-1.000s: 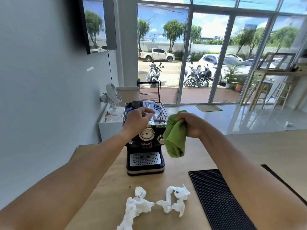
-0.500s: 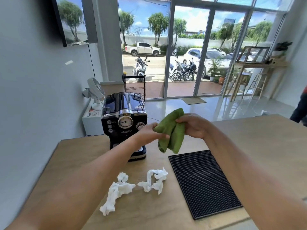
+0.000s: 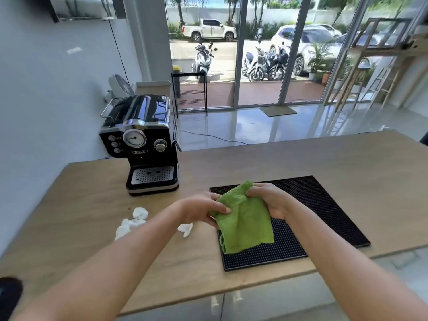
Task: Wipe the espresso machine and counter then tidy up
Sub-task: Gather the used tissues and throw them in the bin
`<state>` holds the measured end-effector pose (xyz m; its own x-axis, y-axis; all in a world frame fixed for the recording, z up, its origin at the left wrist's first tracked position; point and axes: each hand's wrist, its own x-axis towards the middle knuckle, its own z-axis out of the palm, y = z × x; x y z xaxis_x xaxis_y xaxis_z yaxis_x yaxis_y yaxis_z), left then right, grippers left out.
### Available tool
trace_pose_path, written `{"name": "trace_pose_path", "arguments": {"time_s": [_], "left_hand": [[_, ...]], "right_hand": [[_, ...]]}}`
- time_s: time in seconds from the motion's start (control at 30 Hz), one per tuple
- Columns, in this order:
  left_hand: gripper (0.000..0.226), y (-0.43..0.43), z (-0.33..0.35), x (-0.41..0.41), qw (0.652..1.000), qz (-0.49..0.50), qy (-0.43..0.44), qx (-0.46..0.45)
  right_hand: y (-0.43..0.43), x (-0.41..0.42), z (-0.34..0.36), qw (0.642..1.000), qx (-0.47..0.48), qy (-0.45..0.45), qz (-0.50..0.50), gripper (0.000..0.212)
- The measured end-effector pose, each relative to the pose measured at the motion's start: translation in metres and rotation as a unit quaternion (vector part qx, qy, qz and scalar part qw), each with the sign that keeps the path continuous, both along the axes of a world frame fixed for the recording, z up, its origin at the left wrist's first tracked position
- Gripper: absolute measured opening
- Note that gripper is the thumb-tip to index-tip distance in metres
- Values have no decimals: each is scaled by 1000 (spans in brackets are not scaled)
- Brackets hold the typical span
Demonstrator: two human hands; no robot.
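Above the black mat [image 3: 324,205], both hands — left [image 3: 199,210], right [image 3: 271,200] — grip the green cloth [image 3: 245,223].

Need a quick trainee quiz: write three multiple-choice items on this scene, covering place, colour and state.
1. Where does the black espresso machine stand? A) left of the black rubber mat B) on it C) right of it
2. What colour is the terry cloth? A) white B) green C) blue
3. How is the cloth held? A) lying flat B) gripped by both hands C) draped over the machine
Answers: 1A, it stands on the wooden counter, left of the mat; 2B, plainly green; 3B, left hand and right hand each grip it.
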<state>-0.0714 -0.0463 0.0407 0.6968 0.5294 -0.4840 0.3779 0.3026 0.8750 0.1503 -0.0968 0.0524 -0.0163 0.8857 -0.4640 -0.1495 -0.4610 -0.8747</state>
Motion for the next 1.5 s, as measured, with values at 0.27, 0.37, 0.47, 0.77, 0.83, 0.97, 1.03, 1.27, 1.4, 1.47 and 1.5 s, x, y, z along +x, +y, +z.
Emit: {"name": "trace_pose_path", "arguments": {"time_s": [0.27, 0.37, 0.47, 0.77, 0.83, 0.97, 1.03, 1.27, 1.4, 1.47, 1.5], "left_hand": [[23, -25, -67, 48, 981, 169, 93, 5], [33, -23, -84, 65, 945, 260, 150, 129], [38, -24, -85, 72, 901, 248, 244, 258], [38, -13, -89, 31, 840, 199, 324, 387], [36, -7, -83, 4, 788, 212, 363, 449], [53, 5, -71, -75, 734, 224, 468, 438], [71, 10, -68, -110, 737, 165, 536, 377], [94, 22, -57, -168, 773, 2, 581, 254], [80, 33, -74, -180, 806, 25, 549, 219], [69, 32, -82, -184, 798, 51, 548, 246], [66, 30, -83, -185, 794, 66, 543, 263]], "right_hand": [[-20, 30, -82, 981, -23, -193, -27, 14], [-16, 30, -94, 933, 23, -356, -40, 17], [-8, 28, -100, 902, 41, -430, -12, 19], [21, -5, -106, 755, 100, -645, 61, 62], [28, -25, -99, 753, 140, -640, 63, 63], [44, -86, -88, 741, 194, -624, 153, 71], [49, -113, -91, 717, 189, -618, 261, 88], [74, -189, -87, 673, 162, -576, 436, 101], [88, -213, -87, 652, 147, -608, 428, 100], [90, -222, -91, 655, 134, -619, 413, 100], [91, -226, -94, 660, 135, -619, 403, 98]]}}
